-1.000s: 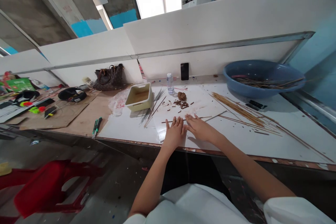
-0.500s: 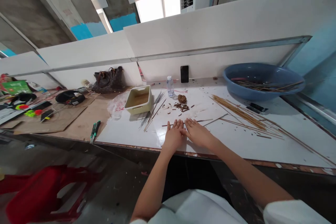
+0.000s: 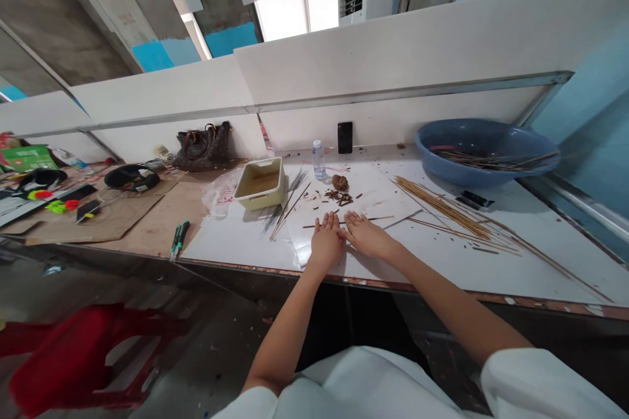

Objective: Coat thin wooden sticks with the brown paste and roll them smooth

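Cream tray point(image 3: 260, 184) and a fan of dark slivers point(image 3: 285, 204) sit up-left of the left hand point(image 3: 327, 243). Left hand: flat, palm down on the white table point(image 3: 236, 245), fingers loose, gripping nothing. Thin stick point(image 3: 381, 218) lies crosswise at both hands' fingertips; can't tell if it touches. Right hand point(image 3: 367, 237): same, flat and empty, hard against the left. Pale stick bundle point(image 3: 442, 206) lies off to its right, blue basin point(image 3: 484, 173) beyond. The stick looks light, stiff, snappable, and likely rolls on the glossy top. Pinch near mid-length, not the ends.
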Demonstrator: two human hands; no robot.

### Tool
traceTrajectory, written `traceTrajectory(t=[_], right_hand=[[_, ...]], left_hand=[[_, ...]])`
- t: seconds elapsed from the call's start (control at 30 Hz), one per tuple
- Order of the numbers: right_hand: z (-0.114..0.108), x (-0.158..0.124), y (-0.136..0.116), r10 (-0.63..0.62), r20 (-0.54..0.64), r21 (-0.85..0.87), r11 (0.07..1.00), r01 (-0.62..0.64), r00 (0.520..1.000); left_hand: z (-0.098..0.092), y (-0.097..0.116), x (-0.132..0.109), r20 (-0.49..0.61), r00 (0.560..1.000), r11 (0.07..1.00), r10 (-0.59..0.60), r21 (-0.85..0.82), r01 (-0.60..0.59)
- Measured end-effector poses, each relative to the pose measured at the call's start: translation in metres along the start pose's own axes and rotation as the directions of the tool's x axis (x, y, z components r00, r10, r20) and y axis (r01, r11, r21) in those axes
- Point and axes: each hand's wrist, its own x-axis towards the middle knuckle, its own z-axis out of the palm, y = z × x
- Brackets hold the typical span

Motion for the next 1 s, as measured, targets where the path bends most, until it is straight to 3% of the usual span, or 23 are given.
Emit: traceTrajectory(t=[0.07, 0.23, 0.33, 0.5, 0.7, 0.8, 0.9, 1.0], right_hand=[[0.001, 0.001, -0.003, 0.003, -0.014, -0.018, 1.000, -0.003, 1.000], [0.024, -0.022, -0.010, 0.005, -0.067, -0.049, 0.999, -0.009, 0.998], [0.020, -0.016, -0.003, -0.054, -0.056, -0.038, 0.998, 0.051, 0.997], [0.006, 0.002, 0.009, -0.049, -0.045, -0.014, 0.999, 0.048, 0.998], [0.040, -0.024, 0.001, 0.020, -0.117, 0.033, 0.999, -0.017, 0.993], [0.030, -0.013, 0.005, -0.015, -0.104, 0.002, 1.000, 0.015, 0.994], [0.012, 0.002, 0.008, 0.037, -0.081, 0.014, 0.999, -0.036, 0.996], [0.015, -0.004, 0.004, 0.065, -0.088, 0.006, 0.998, -0.065, 0.994]], left_hand=[[0.002, 0.002, 0.001, -0.022, 0.999, 1.000, -0.025, 0.000, 0.025], [0.019, 0.002, -0.022, -0.069, 0.998, 1.000, 0.013, -0.017, -0.014], [0.013, 0.000, -0.016, -0.049, 0.999, 1.000, 0.013, -0.014, -0.014], [-0.002, 0.003, 0.001, -0.044, 0.999, 0.999, -0.030, 0.016, 0.031], [0.018, -0.004, -0.033, -0.093, 0.995, 0.999, 0.039, 0.010, -0.038], [0.008, -0.009, -0.020, -0.039, 0.998, 0.999, 0.052, 0.016, -0.052], [-0.005, -0.008, -0.001, -0.042, 0.999, 1.000, -0.002, 0.017, 0.003], [-0.002, -0.006, -0.006, -0.062, 0.998, 1.000, -0.024, 0.002, 0.024]])
